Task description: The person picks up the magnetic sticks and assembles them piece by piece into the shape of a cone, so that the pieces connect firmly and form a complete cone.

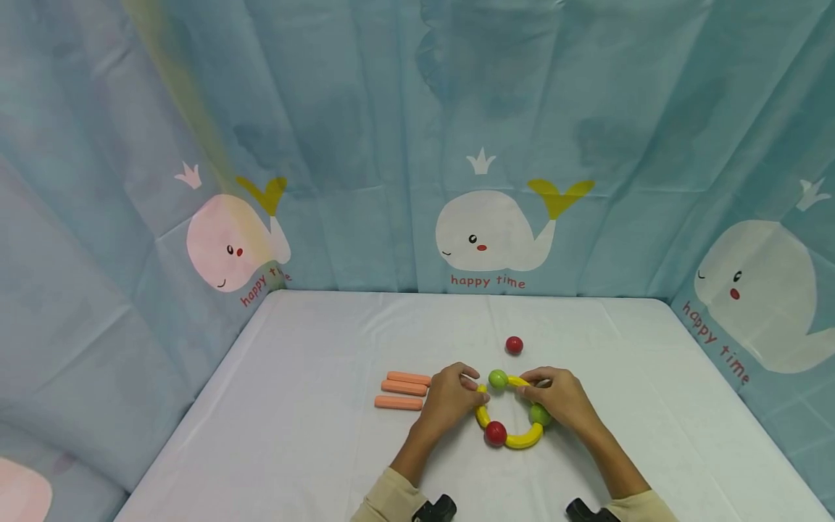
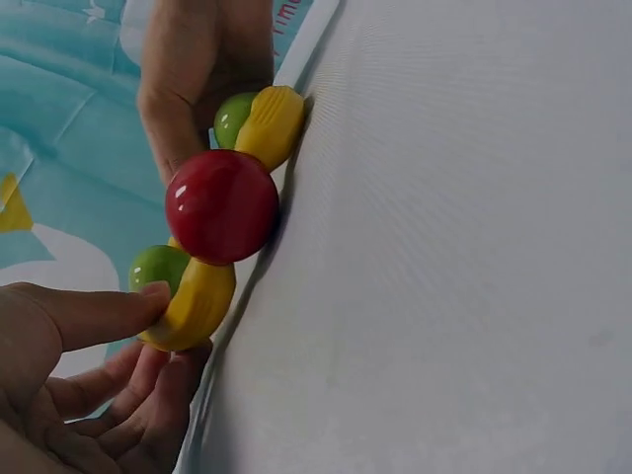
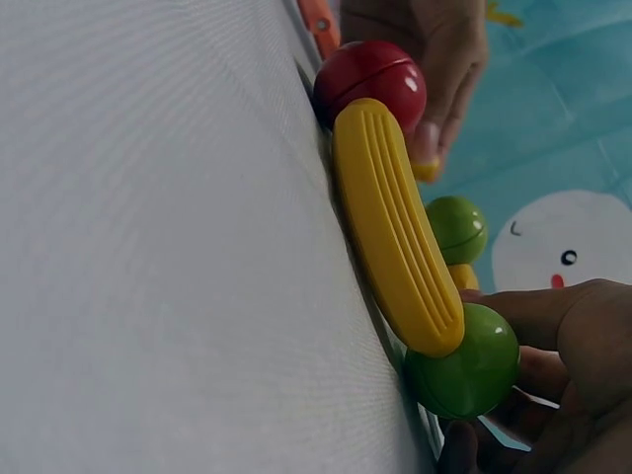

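On the white table, curved yellow rods and balls form a ring with a small gap at its upper left. My left hand [image 1: 449,400] pinches the left yellow rod [image 2: 202,301] between thumb and fingers. That rod meets a red ball [image 1: 496,433], which joins the bottom yellow rod [image 3: 395,227]. A green ball [image 1: 539,414] sits at the ring's right side. My right hand [image 1: 562,397] pinches the upper-right yellow rod [image 1: 518,380], partly hidden by the fingers. At that rod's far end is another green ball [image 1: 498,378], close to the left rod's tip.
A loose red ball [image 1: 514,345] lies behind the ring. Several straight orange sticks [image 1: 399,402] lie side by side left of my left hand. Blue curtains [image 1: 365,145] with printed whales hang behind the table [image 1: 313,333] and along its sides.
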Available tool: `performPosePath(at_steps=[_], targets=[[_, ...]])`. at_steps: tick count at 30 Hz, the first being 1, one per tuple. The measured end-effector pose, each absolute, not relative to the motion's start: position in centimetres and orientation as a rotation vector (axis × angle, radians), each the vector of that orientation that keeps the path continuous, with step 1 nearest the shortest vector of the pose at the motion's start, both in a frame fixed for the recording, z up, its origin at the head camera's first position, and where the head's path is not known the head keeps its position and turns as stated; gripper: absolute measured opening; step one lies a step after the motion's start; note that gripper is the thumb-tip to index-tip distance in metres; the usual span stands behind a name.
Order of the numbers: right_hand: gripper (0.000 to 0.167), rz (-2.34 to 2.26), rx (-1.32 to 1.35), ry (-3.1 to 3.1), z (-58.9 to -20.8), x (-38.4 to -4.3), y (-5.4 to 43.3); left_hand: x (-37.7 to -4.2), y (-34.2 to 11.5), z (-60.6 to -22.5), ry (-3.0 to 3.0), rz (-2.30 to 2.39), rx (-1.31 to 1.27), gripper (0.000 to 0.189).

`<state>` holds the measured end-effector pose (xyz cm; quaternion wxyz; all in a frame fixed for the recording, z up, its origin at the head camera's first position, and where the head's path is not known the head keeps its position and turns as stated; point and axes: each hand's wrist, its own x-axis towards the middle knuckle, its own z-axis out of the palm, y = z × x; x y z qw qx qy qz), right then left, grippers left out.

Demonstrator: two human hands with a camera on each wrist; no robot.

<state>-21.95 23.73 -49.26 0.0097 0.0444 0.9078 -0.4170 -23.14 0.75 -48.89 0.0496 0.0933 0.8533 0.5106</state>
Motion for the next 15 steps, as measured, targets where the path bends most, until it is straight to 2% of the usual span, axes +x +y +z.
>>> performPosePath(at_steps=[8, 15], targets=[[0.024, -1.329, 0.134, 2.82, -49.22, -22.01, 23.91, -23.49, 0.5, -49.71, 2.537, 1.665, 0.31, 0.019], [0.024, -1.315, 0.128, 2.824, -49.31, -21.98, 23.94, -23.68, 0.34, -49.67, 2.402, 1.682, 0.373, 0.022]])
